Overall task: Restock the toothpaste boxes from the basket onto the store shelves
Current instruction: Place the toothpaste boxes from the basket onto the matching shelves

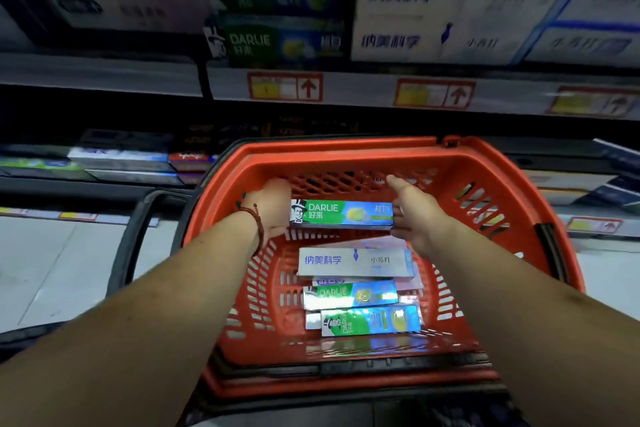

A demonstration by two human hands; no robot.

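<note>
A green Darlie toothpaste box (341, 215) is held level above the red basket (491, 163). My left hand (272, 210) grips its left end, fingers hidden behind the box. At the box's right end is my right hand (414, 215), thumb pointing up and fingers against that end. Lower in the basket lie a white-and-blue toothpaste box (353, 262) and two green Darlie boxes (349, 295), (370, 321). On the shelf above stand stacked Darlie boxes (273, 42) and white-and-blue boxes (433, 14).
A shelf edge with red-and-yellow price tags (284, 87) runs above the basket. A lower shelf at left holds assorted boxes (121, 158). The basket's black handle (128, 246) hangs at its left side. Pale floor shows on both sides.
</note>
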